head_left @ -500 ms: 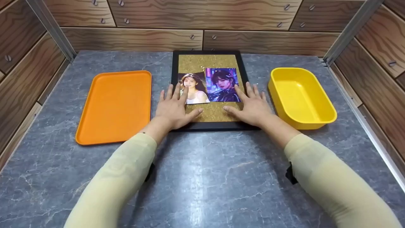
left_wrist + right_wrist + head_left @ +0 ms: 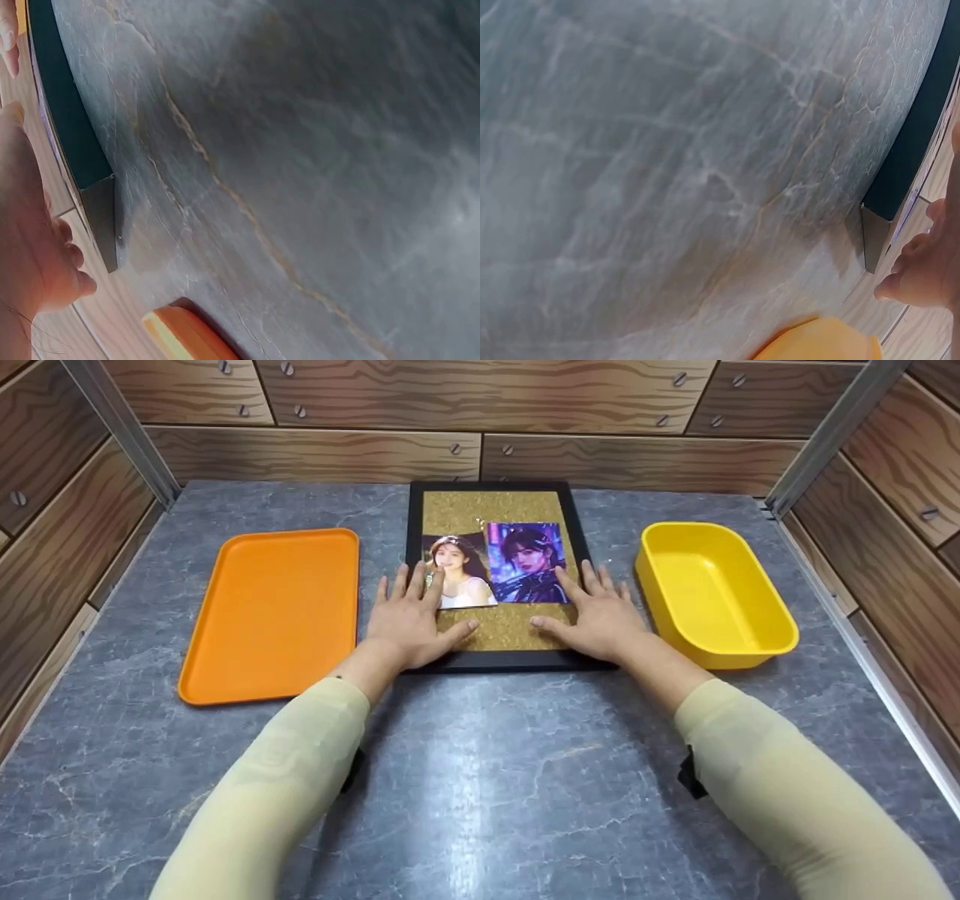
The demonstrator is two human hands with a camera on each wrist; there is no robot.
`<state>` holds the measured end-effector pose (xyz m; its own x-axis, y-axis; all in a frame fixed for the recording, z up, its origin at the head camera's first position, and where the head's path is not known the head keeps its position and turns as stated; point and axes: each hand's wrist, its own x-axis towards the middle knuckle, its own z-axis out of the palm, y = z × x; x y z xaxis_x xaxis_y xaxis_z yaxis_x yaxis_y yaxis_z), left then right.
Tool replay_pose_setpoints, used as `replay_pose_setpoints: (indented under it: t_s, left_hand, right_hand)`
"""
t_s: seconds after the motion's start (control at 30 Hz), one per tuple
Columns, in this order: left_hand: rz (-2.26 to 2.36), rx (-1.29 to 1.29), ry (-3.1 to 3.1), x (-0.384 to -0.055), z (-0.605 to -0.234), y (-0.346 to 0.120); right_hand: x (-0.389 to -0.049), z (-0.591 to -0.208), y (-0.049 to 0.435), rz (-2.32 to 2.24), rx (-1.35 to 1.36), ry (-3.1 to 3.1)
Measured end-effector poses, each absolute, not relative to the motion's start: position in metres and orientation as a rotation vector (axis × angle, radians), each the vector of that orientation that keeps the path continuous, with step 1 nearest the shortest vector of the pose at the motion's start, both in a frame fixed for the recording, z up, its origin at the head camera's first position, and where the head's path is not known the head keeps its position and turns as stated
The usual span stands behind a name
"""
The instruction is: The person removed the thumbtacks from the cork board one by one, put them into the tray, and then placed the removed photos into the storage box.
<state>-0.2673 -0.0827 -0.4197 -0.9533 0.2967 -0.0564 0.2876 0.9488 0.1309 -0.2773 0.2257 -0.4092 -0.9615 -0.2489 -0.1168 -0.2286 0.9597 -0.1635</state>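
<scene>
Splayed wide, left hand and right hand are covering the likely rigid corkboard's grippable sides toward the surface's far edge.

Spread fingers overlap a framed corkboard bearing 2 pictures.

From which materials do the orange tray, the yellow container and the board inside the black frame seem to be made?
Orange tray: probably plastic, satin; even colour, smoothly rounded corners.
Yellow container: likely plastic, glossier; bright highlights inside.
Board: apparently cork, given its speckled tan grain; finish unclear.
</scene>
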Motion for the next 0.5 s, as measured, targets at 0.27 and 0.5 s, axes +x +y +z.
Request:
replay_pose_setpoints:
  t_s: [0.27,0.5]
  left_hand:
    - [0.17,0.443,2.999,-0.2662,-0.4209,-0.0853]
    - [0.158,0.438,2.99,-0.2659,-0.4219,-0.0866]
  right_hand:
    - [-0.2769,-0.4113,0.2258,-0.244,-0.375,2.946]
    - [-0.2763,-0.4118,0.2269,-0.239,-0.398,2.933]
